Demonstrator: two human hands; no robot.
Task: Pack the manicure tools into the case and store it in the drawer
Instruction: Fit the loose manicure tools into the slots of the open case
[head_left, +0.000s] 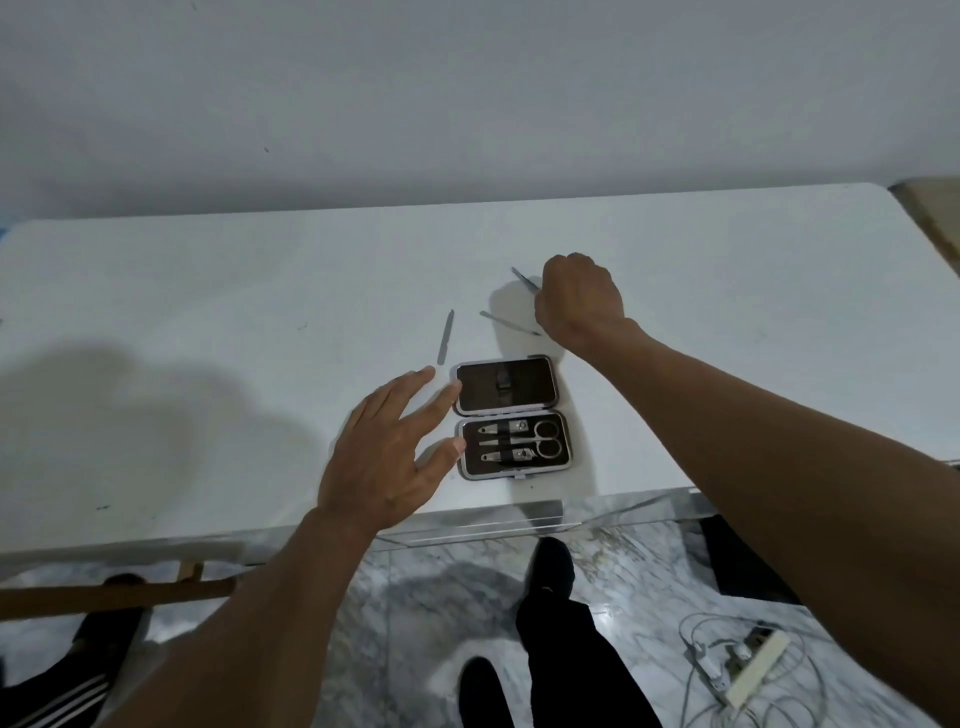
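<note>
A small manicure case (511, 415) lies open near the front edge of the white table (208, 291). Its lower half holds two nail clippers and a pair of scissors (540, 446) under an elastic strap; the upper half is empty. My left hand (387, 457) hovers with spread fingers just left of the case, fingertips at its edge. My right hand (579, 299) is closed behind the case, fingers on a thin metal tool (523, 278). A second thin tool (506, 322) lies beside that hand. A nail file (445, 336) lies loose behind the case's left corner.
The table stands against a white wall. Below its front edge are a marble floor, my dark trouser legs (561, 649), a wooden bar (119, 595) at the left, and a power strip with tangled cables (748, 665) at the right.
</note>
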